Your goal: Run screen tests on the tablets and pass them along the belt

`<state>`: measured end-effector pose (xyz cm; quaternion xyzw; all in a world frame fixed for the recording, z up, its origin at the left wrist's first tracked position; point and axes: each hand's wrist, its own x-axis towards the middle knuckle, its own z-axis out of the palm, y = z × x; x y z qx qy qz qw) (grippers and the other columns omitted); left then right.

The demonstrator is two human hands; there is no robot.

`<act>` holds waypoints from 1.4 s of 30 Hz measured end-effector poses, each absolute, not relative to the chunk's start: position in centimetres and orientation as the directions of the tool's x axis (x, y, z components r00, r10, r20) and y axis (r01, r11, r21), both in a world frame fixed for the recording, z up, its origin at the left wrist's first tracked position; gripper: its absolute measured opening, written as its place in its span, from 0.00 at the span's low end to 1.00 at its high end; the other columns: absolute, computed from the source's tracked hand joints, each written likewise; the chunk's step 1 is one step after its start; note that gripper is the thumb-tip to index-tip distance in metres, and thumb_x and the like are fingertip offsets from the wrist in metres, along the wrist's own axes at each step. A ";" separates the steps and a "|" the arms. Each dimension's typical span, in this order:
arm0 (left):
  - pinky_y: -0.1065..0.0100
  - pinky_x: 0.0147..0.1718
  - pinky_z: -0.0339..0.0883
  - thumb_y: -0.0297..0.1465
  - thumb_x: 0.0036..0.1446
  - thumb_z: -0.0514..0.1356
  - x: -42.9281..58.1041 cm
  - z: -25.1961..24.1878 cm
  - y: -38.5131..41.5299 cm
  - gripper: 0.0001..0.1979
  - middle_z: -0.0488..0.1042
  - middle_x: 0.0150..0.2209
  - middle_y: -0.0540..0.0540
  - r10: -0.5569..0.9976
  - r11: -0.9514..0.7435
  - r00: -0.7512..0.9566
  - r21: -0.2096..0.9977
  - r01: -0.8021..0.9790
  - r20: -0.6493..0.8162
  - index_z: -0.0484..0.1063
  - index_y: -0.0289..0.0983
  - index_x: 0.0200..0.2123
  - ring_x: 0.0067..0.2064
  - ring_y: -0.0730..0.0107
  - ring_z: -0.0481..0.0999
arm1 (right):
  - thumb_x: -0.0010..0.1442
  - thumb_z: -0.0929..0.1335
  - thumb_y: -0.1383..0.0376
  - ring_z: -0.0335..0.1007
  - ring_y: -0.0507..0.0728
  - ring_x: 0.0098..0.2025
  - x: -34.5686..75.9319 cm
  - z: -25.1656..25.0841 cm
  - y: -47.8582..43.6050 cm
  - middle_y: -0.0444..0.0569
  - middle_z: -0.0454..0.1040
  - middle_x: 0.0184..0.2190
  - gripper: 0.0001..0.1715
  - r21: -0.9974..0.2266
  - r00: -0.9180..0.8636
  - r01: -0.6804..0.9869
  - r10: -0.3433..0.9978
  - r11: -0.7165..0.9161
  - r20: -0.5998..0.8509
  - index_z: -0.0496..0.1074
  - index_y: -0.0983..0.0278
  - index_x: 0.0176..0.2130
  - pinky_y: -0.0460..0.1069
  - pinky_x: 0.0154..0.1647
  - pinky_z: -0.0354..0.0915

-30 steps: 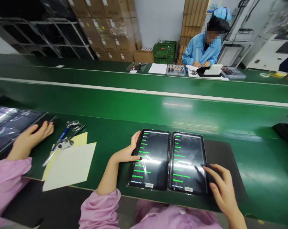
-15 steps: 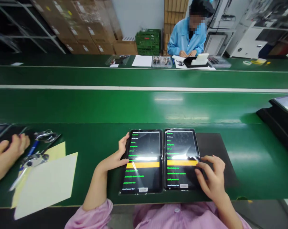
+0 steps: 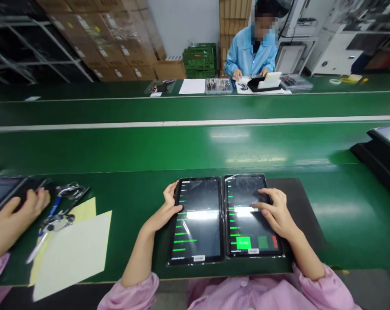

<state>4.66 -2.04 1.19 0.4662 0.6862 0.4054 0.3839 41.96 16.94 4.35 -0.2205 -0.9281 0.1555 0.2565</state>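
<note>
Two black tablets lie side by side at the near edge of the green bench, their screens lit with green text lists. At the left tablet (image 3: 201, 232), my left hand (image 3: 165, 209) grips the left edge, thumb over the screen border and fingers along the side. The right tablet (image 3: 244, 193) shows green blocks and a red one near the bottom of its screen. Over its right half, my right hand (image 3: 275, 211) has its fingers apart, with a fingertip at the middle of the glass; it holds nothing.
To the left lie pale paper sheets (image 3: 75, 254), scissors (image 3: 54, 226) and a blue pen, beside another person's hand (image 3: 20, 215) at a dark device. A black mat (image 3: 301, 215) extends right of the tablets. Across the bench sits a person in blue (image 3: 251, 51). Dark stacked devices (image 3: 380, 159) stand at right.
My right hand has moved from the right tablet's edge onto its screen. The orange bars are gone from both screens, and coloured blocks now show on the right one. My left hand keeps its grip.
</note>
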 end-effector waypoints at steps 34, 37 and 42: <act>0.30 0.62 0.20 0.46 0.53 0.67 8.7 9.9 6.4 0.65 0.29 0.71 0.22 0.867 -0.156 0.232 0.202 0.967 -0.440 0.15 0.38 0.69 0.72 0.39 0.27 | 0.70 0.51 0.40 0.68 0.64 0.51 38.5 1.0 26.4 0.54 0.71 0.45 0.37 -0.696 -0.550 0.347 0.737 0.629 0.393 0.74 0.59 0.50 0.60 0.56 0.63; 0.26 0.60 0.20 0.39 0.44 0.74 10.0 9.7 6.3 0.72 0.31 0.71 0.20 0.884 -0.119 0.151 0.099 0.988 -0.442 0.17 0.39 0.70 0.72 0.35 0.29 | 0.70 0.49 0.40 0.67 0.64 0.51 38.5 1.4 26.0 0.54 0.70 0.45 0.40 -0.672 -0.582 0.333 0.705 0.661 0.406 0.76 0.59 0.48 0.60 0.56 0.62; 0.23 0.59 0.23 0.33 0.32 0.78 9.9 9.8 6.4 0.81 0.23 0.70 0.21 0.909 -0.066 0.057 -0.009 0.998 -0.414 0.14 0.40 0.69 0.71 0.28 0.27 | 0.71 0.49 0.41 0.67 0.64 0.49 38.7 1.6 26.2 0.54 0.70 0.44 0.39 -0.710 -0.533 0.318 0.738 0.629 0.415 0.75 0.59 0.50 0.60 0.55 0.63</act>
